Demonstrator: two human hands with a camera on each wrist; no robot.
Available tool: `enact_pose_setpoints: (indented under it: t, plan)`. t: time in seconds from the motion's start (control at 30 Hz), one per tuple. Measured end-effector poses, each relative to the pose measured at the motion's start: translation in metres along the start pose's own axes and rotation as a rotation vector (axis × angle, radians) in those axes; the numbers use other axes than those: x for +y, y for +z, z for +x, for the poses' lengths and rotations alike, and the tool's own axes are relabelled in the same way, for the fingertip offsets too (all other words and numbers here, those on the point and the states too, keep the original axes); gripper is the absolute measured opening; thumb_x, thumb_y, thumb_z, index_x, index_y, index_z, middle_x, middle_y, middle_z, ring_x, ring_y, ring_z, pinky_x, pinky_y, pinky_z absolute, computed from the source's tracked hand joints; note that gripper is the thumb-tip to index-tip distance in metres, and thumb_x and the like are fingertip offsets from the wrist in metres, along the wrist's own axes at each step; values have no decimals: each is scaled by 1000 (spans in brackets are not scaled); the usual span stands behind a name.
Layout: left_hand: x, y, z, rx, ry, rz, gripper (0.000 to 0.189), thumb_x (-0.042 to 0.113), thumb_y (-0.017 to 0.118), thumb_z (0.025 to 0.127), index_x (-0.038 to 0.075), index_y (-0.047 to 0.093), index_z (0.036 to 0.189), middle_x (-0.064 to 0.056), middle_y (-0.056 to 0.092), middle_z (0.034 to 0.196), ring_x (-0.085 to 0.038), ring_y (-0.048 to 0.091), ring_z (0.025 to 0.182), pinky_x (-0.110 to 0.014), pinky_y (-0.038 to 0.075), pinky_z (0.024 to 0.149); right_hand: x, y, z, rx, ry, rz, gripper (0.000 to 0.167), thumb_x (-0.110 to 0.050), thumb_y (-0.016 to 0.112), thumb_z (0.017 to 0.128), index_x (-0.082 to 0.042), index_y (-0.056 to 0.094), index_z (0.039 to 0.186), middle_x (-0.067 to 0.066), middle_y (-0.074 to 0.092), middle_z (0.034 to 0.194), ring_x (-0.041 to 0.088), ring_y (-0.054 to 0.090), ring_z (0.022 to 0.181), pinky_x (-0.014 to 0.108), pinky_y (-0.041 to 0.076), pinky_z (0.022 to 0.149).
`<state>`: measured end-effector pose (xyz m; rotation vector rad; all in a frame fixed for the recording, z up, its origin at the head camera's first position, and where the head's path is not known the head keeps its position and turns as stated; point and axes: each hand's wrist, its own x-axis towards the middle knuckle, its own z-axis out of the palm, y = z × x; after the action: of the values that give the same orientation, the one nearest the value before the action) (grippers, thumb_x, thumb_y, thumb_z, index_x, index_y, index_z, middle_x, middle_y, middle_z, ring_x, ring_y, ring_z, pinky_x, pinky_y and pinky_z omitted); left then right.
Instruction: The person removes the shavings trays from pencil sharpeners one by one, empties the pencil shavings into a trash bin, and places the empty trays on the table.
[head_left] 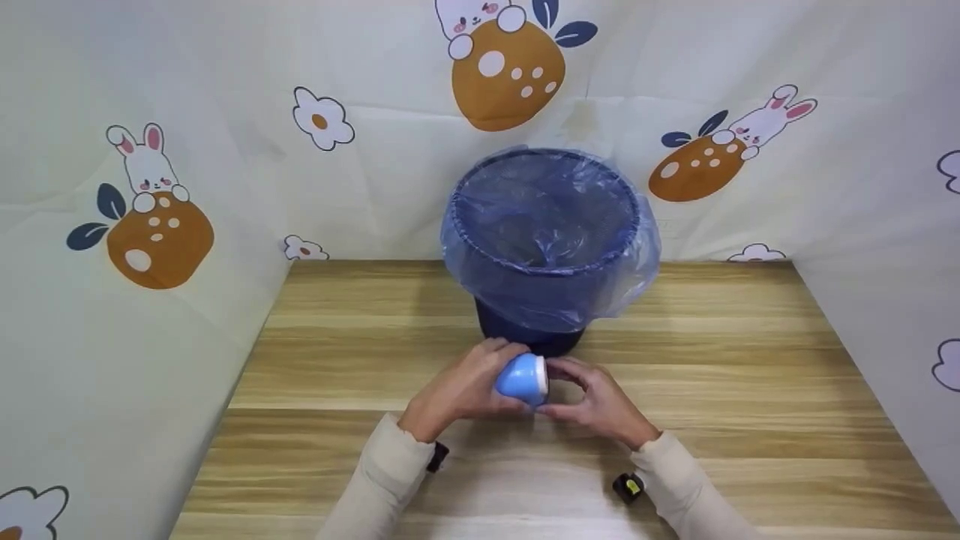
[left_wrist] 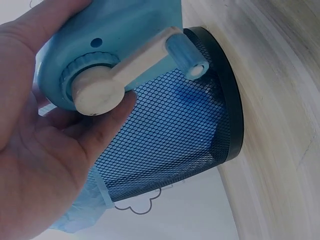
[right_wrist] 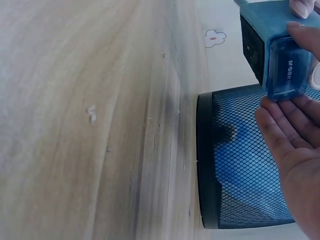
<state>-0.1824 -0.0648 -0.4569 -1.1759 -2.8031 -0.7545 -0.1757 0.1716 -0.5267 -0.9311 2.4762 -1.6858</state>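
A blue hand-crank pencil sharpener (head_left: 519,377) is held in front of the waste bin (head_left: 529,319). My left hand (head_left: 472,380) grips its body. In the left wrist view, its pale crank arm (left_wrist: 142,57) with a blue knob (left_wrist: 186,56) faces the camera, beside the fingers of my left hand (left_wrist: 47,150). My right hand (head_left: 596,399) has thumb and fingers on either side of the sharpener's end. The right wrist view has its clear blue shavings drawer (right_wrist: 289,67) between the thumb and fingertips of my right hand (right_wrist: 295,135).
The dark mesh bin stands on a wood-grain table (head_left: 322,375), lined with a thin blue plastic bag (head_left: 626,289) folded over its rim. Pale cloth (head_left: 360,195) printed with rabbits and flowers encloses the back and sides. Small pale crumbs (right_wrist: 91,114) lie on the table.
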Motion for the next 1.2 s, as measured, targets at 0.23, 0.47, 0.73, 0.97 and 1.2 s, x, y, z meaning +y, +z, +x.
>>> enact_pose_setpoints:
  t: [0.23,0.47,0.73,0.97,1.2]
  plan:
    - [-3,1,-3,22,21,34,68,30,89,72,4,60,128,-13,62,114,-24,61,102,-36,55,88,4,-1,-1,5,-42,21,57,-11,86,76,2,62,126,15,65,123,19,64,113,35,52,99]
    - [-4,0,-4,22,20,33,67,30,88,73,5,60,127,-12,62,114,-24,61,102,-37,56,87,6,-1,-2,9,-64,44,58,-4,85,74,5,61,126,19,64,123,20,63,113,39,52,99]
    - [-7,1,-7,4,-4,13,67,30,88,73,5,60,128,-12,62,115,-23,62,102,-36,56,86,8,-3,-5,-6,-48,89,57,-6,85,76,5,61,126,21,63,123,34,64,112,34,51,100]
    - [-9,1,-10,-15,-45,-10,69,32,88,73,7,58,131,-13,61,120,-23,61,104,-37,56,87,-3,-4,-5,-8,-43,108,57,5,82,74,13,58,125,29,61,123,47,61,111,43,50,99]
    - [-12,0,-11,-9,-48,-27,68,29,88,74,5,58,130,-14,61,120,-24,62,105,-38,56,87,11,-6,-8,-1,-31,124,59,2,83,75,12,57,127,29,60,124,45,61,112,39,50,101]
